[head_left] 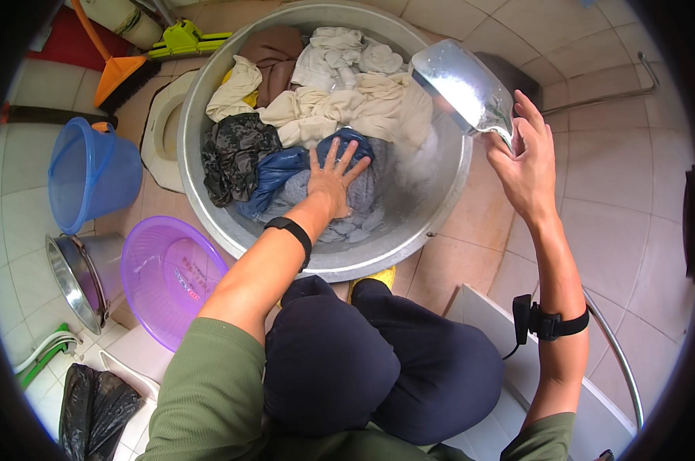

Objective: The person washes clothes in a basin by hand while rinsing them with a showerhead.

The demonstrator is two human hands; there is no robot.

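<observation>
My left hand lies with its fingers spread on the wet clothes. Under it are a blue garment and a grey one, inside a big round metal tub. A dark camouflage-patterned cloth lies to the left. Farther back are cream cloth, white cloth and a brown piece. My right hand is closed on the handle of a shiny metal water scoop, raised over the tub's right rim. What the scoop contains is hidden by glare.
To the left stand a blue bucket, a metal pail and a purple basin. A squat toilet, an orange broom and a green squeegee are beyond. A black bag lies lower left; a metal hose runs at right.
</observation>
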